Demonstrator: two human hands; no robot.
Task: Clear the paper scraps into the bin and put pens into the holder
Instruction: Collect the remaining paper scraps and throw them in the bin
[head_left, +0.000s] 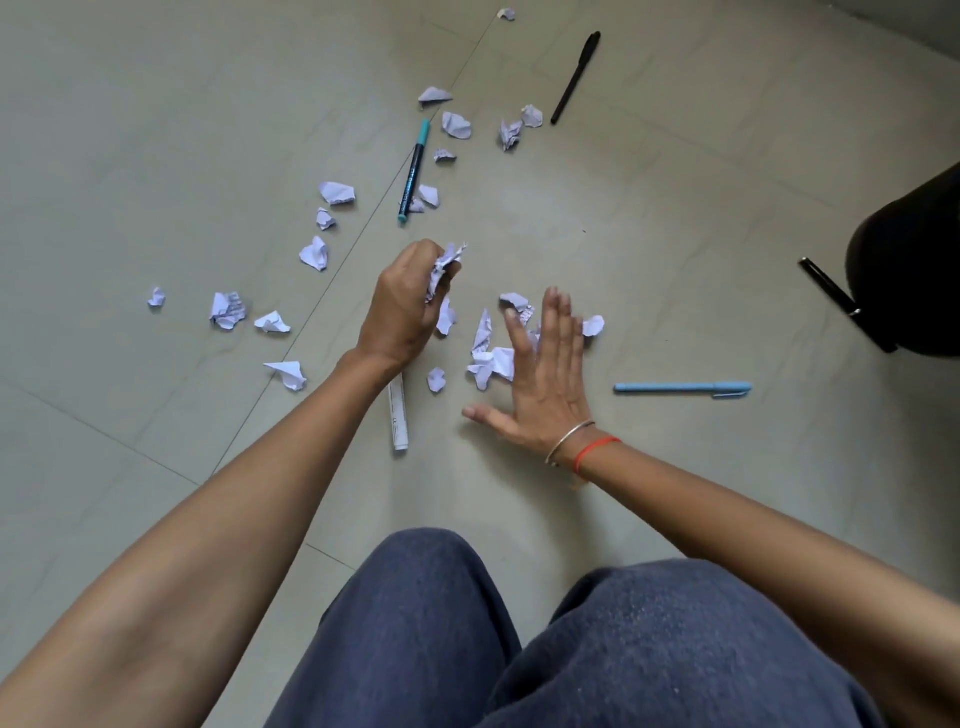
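Observation:
Crumpled white paper scraps lie scattered over the tiled floor. My left hand (402, 306) grips a bunch of paper scraps (445, 270). My right hand (540, 374) lies flat with straight fingers on a small heap of scraps (491, 358). More loose scraps (227, 310) lie to the left and farther away (457, 124). Pens on the floor: a light blue pen (683, 388) right of my right hand, a white marker (399, 415) partly under my left wrist, a teal marker (414, 171), a black pen (575, 77) far off, and another black pen (830, 288).
A black round object (909, 270) stands at the right edge, possibly a bin. My knees in dark blue trousers (571, 639) fill the bottom of the view. The floor (156, 130) is pale tile with grout lines.

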